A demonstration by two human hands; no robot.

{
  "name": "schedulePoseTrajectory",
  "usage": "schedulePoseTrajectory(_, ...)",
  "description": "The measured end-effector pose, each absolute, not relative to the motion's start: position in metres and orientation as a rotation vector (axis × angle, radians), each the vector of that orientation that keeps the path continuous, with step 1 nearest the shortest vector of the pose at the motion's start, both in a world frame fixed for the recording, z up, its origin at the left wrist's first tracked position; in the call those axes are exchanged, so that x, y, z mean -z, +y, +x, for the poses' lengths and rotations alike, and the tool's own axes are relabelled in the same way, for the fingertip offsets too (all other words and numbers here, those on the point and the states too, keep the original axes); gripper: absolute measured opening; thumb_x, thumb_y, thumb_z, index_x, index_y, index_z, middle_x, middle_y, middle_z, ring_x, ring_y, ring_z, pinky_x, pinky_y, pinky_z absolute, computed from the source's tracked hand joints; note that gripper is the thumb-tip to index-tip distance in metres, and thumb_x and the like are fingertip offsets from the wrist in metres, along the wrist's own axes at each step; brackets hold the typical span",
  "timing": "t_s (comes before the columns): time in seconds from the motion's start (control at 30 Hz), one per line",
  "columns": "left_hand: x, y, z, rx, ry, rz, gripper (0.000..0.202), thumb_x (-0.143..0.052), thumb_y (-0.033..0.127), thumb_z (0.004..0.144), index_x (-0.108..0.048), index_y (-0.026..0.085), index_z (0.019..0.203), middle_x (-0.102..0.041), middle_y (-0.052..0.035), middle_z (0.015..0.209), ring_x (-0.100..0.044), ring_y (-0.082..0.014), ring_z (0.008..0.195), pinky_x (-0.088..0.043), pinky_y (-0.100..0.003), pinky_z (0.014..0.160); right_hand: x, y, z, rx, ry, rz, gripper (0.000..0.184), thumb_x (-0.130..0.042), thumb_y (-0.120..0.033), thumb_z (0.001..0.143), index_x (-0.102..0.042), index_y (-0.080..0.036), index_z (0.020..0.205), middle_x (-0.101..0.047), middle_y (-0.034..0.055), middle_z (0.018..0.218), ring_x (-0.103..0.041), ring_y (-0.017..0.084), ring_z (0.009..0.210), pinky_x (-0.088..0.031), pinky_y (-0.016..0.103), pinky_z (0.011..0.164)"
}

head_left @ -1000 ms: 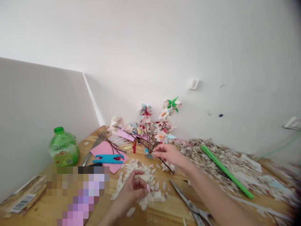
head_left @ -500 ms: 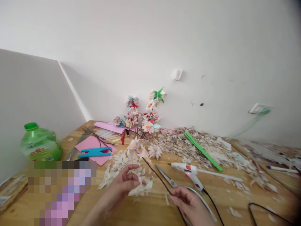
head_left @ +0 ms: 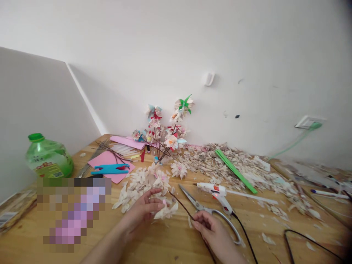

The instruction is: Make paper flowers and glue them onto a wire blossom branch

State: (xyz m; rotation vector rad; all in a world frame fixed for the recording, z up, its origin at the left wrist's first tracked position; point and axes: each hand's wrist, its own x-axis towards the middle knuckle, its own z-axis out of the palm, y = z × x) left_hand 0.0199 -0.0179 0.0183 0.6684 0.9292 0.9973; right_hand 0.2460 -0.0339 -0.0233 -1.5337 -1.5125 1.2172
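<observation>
right hand [head_left: 210, 231] clamped on stem [head_left: 180, 201], scissors [head_left: 197, 205] close beside — left hand [head_left: 141, 209], grip unclear — tabletop [head_left: 162, 244] between.

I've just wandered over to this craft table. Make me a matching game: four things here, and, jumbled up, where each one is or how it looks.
Things:
1. Long dark stem
2. Hot glue gun
3. Green strips
4. Bottle

Clues:
A. Lying across pale scraps
B. At the picture's left side
C. Held in the right hand
D. White, with a small red light

Pairs: 1-C, 2-D, 3-A, 4-B
</observation>
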Motion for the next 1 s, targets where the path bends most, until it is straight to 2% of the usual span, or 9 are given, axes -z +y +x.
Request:
schedulePoseTrajectory(0.1, -0.019, -0.02, 0.022, -1.0, 0.916, 0.576, 0.049, -0.071, 0.012, 0.057, -0.052, 0.015, 0.102, -0.066, -0.0027, 0.073, -0.061, -0.0172, 0.081, -0.04, -0.025, 0.071, 0.019, -0.033, 0.244, -1.228, -1.525, -1.493, 0.015, -0.055, -0.034, 0.065, -0.054, -0.019, 0.069, -0.052, -0.0018, 0.061, -0.047, 0.014, 0.056, -0.035, 0.023, 0.049)
schedulePoseTrajectory(0.33, -0.014, -0.017, 0.018, -1.016, 0.878, 0.442, 0.034, -0.067, 0.009, 0.061, -0.054, 0.016, 0.092, -0.064, -0.0022, 0.08, -0.061, -0.0125, 0.067, -0.044, -0.026, 0.066, 0.016, -0.034, 0.248, -1.3, -1.57, -1.421, 0.019, -0.058, -0.037, 0.066, -0.056, -0.019, 0.071, -0.048, -0.0025, 0.06, -0.045, 0.013, 0.056, -0.036, 0.023, 0.054)
schedulePoseTrajectory(0.5, -0.013, -0.015, 0.014, -1.021, 0.817, 0.432, 0.033, -0.067, 0.008, 0.061, -0.054, 0.015, 0.09, -0.064, -0.0017, 0.079, -0.061, -0.0122, 0.07, -0.044, -0.023, 0.066, 0.019, -0.032, 0.253, -1.322, -1.58, -1.415, 0.021, -0.061, -0.038, 0.064, -0.058, -0.018, 0.071, -0.052, -0.0011, 0.063, -0.047, 0.014, 0.062, -0.037, 0.024, 0.059)
schedulePoseTrajectory(0.6, -0.013, -0.015, 0.013, -1.019, 0.819, 0.4, 0.034, -0.066, 0.008, 0.062, -0.054, 0.015, 0.092, -0.064, -0.0015, 0.081, -0.061, -0.0118, 0.07, -0.044, -0.023, 0.065, 0.018, -0.031, 0.252, -1.358, -1.562, -1.435, 0.023, -0.062, -0.039, 0.063, -0.058, -0.018, 0.069, -0.05, -0.002, 0.061, -0.046, 0.013, 0.059, -0.036, 0.023, 0.056)
schedulePoseTrajectory(0.8, -0.008, -0.01, 0.009, -1.016, 0.737, 0.335, 0.016, -0.056, 0.01, 0.07, -0.057, 0.014, 0.085, -0.066, -0.0016, 0.075, -0.062, -0.0121, 0.067, -0.045, -0.024, 0.067, 0.016, -0.032, 0.248, -1.45, -1.513, -1.437, 0.028, -0.063, -0.044, 0.062, -0.056, -0.018, 0.071, -0.045, -0.0045, 0.057, -0.037, 0.009, 0.047, -0.029, 0.02, 0.045)
schedulePoseTrajectory(1.0, -0.007, -0.008, 0.006, -0.947, 0.67, 0.228, 0.012, -0.05, 0.012, 0.072, -0.056, 0.012, 0.083, -0.067, -0.0077, 0.078, -0.064, -0.0165, 0.072, -0.046, -0.029, 0.073, 0.013, -0.034, 0.245, -1.521, -1.432, -1.476, 0.035, -0.063, -0.05, 0.058, -0.055, -0.018, 0.07, -0.044, -0.0048, 0.055, -0.033, 0.007, 0.044, -0.023, 0.019, 0.04)
